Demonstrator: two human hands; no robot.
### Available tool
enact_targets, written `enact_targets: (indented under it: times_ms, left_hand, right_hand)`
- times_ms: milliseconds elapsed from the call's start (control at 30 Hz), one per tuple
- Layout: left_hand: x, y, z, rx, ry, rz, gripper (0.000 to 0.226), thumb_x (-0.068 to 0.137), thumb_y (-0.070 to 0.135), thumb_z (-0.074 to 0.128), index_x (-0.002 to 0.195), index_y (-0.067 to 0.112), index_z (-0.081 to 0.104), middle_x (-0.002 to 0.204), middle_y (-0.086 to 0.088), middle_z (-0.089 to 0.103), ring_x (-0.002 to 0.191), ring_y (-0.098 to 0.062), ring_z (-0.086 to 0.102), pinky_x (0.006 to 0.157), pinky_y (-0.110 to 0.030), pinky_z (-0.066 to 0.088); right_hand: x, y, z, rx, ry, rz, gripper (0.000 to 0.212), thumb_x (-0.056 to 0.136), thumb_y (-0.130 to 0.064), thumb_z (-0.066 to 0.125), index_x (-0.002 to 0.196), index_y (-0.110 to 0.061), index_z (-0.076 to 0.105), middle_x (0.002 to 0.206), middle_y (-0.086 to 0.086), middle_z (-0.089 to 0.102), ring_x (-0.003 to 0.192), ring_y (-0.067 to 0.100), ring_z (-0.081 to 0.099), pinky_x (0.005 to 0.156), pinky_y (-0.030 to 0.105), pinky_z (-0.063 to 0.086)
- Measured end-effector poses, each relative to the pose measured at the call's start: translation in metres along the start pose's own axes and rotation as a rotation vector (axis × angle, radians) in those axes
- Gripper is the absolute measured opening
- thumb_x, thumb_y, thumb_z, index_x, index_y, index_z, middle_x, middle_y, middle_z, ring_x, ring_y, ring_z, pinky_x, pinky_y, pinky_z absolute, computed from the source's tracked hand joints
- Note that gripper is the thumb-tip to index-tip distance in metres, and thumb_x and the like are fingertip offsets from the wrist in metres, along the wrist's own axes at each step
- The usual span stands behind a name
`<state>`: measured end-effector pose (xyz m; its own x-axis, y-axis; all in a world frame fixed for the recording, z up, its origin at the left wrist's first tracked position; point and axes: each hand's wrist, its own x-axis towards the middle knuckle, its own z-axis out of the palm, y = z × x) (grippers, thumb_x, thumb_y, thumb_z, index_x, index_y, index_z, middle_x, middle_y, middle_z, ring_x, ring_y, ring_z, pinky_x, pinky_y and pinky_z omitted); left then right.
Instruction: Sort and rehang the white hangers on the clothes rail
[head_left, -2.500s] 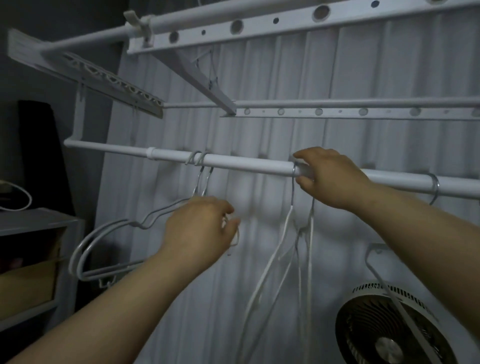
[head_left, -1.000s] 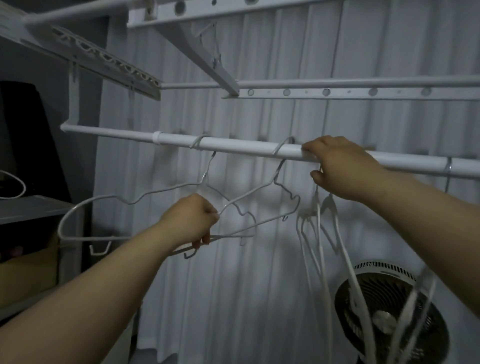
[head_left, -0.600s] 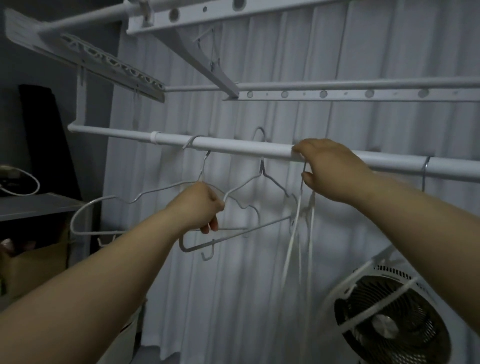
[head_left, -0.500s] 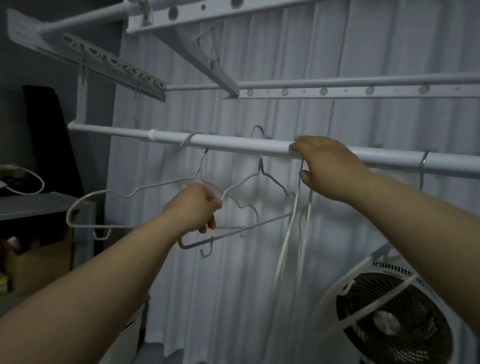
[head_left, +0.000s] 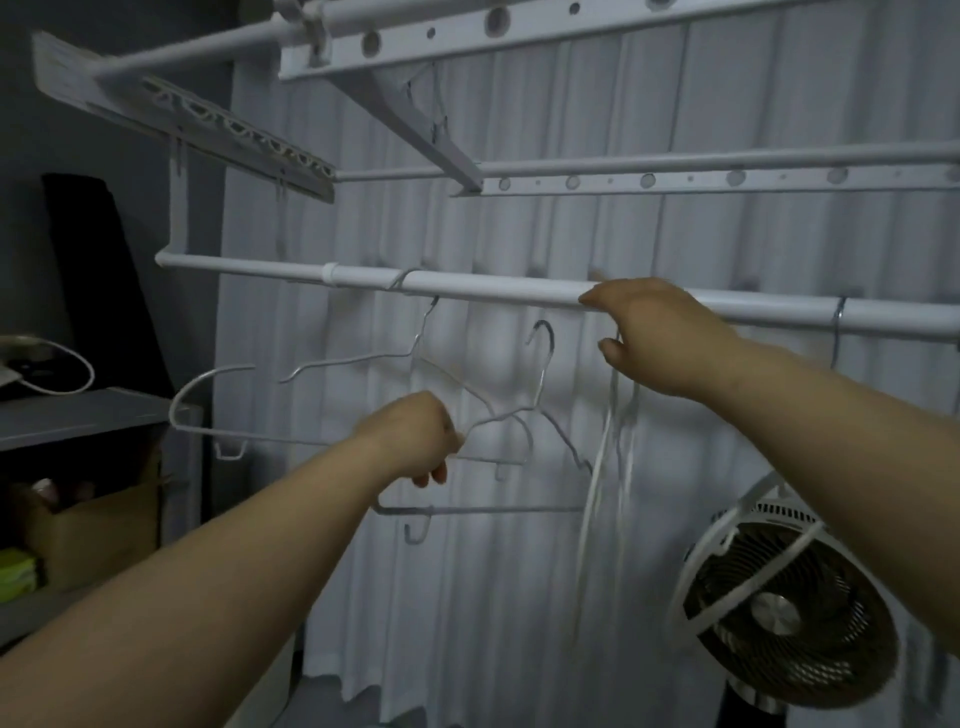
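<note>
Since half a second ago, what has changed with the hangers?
The left hand, still gripping the hanger, has lifted its hook off the rail and lowered it. The right hand stays gripping the rail by the bunched hangers; the other hanger stays hooked.

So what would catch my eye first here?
The left hand grips a hanger in mid-frame, its hook hanging free just below the white rail. The right hand grips that rail above a bunch of hangers. A round fan stands at lower right.
</note>
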<state>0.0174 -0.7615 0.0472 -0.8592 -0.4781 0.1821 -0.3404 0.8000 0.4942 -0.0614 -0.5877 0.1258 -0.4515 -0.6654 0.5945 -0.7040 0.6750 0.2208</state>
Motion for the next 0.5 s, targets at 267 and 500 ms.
enact_targets:
  times_ms: [267, 500]
  left_hand:
    - [-0.073, -0.098, -0.008, -0.212, -0.030, 0.125, 0.024, 0.090, 0.018, 0.052, 0.068, 0.025, 0.060, 0.038, 0.007, 0.056, 0.035, -0.003, 0.048, 0.049, -0.018, 0.043]
    - [-0.121, -0.181, -0.023, -0.429, -0.101, 0.171, 0.039, 0.084, 0.008, 0.061, 0.054, 0.030, 0.069, 0.043, 0.005, 0.061, 0.043, 0.003, 0.054, 0.049, -0.005, 0.041]
  right_hand:
    - [-0.014, -0.059, 0.007, 0.130, -0.220, -0.021, 0.059, 0.092, -0.024, 0.048, 0.145, -0.017, 0.021, 0.153, 0.004, 0.025, 0.138, 0.024, 0.028, 0.111, 0.032, 0.025]
    - [-0.025, -0.120, 0.014, 0.635, -0.434, 0.009, 0.027, 0.090, -0.023, 0.054, 0.110, -0.008, 0.063, 0.092, -0.002, 0.066, 0.077, 0.011, 0.058, 0.069, 0.020, 0.046]
